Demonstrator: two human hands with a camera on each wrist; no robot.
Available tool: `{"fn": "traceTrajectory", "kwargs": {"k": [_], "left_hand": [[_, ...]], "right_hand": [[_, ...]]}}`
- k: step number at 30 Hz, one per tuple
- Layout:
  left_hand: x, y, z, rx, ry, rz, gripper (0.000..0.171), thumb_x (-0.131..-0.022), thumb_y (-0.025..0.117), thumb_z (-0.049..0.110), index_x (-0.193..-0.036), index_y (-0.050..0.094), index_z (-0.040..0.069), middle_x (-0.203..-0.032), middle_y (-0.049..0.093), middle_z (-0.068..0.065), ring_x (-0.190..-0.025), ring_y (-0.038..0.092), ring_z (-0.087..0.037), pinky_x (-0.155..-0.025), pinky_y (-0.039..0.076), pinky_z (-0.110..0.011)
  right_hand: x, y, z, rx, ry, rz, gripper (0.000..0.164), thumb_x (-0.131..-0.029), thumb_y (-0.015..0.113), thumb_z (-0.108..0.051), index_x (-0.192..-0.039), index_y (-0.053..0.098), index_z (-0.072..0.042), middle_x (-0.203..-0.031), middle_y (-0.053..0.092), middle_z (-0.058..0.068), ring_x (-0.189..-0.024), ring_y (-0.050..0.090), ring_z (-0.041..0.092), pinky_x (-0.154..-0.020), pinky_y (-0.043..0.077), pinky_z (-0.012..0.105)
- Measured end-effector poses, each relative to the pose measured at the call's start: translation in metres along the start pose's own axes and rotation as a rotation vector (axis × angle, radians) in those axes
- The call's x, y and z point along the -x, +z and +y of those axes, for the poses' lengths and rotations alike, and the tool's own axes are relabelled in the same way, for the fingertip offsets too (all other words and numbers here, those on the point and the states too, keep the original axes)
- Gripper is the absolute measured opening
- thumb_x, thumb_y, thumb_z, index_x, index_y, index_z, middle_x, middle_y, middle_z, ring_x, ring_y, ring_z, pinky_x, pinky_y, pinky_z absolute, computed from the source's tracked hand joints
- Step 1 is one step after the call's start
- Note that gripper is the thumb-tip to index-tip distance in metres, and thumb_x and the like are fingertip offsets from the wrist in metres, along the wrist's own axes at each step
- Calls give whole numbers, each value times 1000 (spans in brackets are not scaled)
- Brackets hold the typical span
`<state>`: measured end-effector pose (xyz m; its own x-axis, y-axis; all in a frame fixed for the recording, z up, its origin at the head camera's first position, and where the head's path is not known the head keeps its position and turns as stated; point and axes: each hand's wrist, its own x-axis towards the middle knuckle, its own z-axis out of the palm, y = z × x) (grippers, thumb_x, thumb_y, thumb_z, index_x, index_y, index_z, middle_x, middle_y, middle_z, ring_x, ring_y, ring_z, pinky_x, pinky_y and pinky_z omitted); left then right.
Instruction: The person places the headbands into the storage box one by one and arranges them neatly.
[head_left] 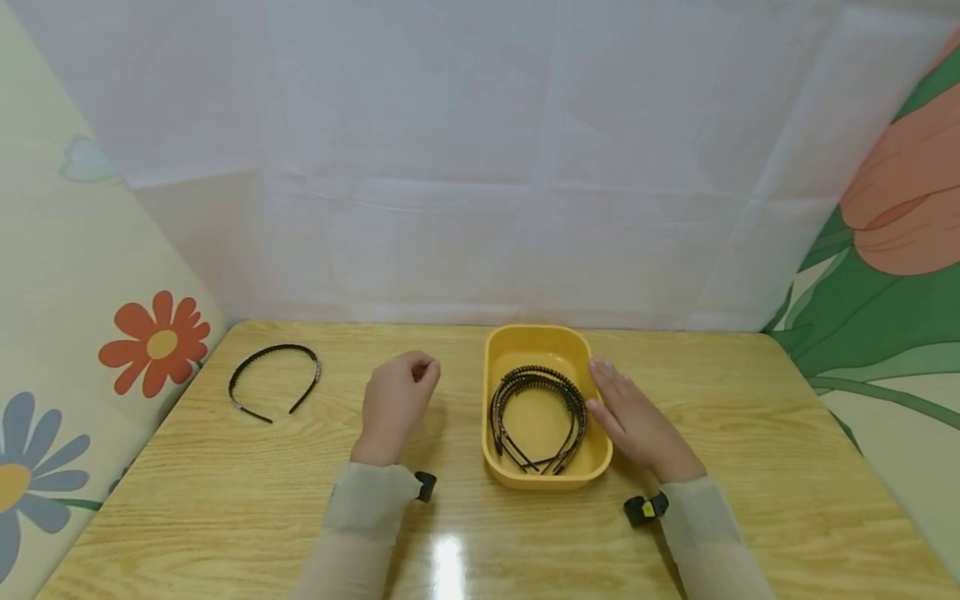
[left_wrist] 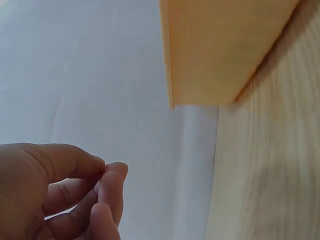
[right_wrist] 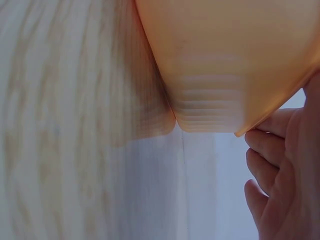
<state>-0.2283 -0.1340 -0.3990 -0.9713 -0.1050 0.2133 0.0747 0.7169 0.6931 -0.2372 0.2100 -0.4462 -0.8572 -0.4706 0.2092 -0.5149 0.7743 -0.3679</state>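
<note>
A yellow plastic bin stands on the table with several black headbands lying in it, overlapping in a loose ring. My right hand lies along the bin's right rim, its fingers straight and touching the edge. In the right wrist view those fingers reach along the rim from outside. To the left of the bin is my left hand, fingers curled and thumb meeting the fingertips. The left wrist view shows nothing between that thumb and the fingers. One more black headband rests on the table at the left.
The wooden table has a light grain and a bright reflection near its front. A white cloth hangs behind its back edge. Walls with painted flowers close in on the left and right.
</note>
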Motion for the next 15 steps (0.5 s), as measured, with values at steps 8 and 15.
{"fn": "traceTrajectory", "kwargs": {"k": [8,15], "left_hand": [[-4,-29,-37,55,-115,85,33,-105,52,24,-126,68,3,-113,70,-19,-90,68,-33,-66,56,-41],[-3,-54,-71,126,-245,233,39,-104,46,20,-136,60,3,-122,65,-22,-106,63,-37,-78,53,-47]], "right_hand": [[-1,1,0,-12,6,-5,61,-111,40,-31,-159,22,1,-165,22,17,-152,20,36,-122,18,55],[0,-1,-1,-19,10,-6,61,-111,41,-30,-159,22,1,-165,22,18,-152,20,37,-122,18,55]]}}
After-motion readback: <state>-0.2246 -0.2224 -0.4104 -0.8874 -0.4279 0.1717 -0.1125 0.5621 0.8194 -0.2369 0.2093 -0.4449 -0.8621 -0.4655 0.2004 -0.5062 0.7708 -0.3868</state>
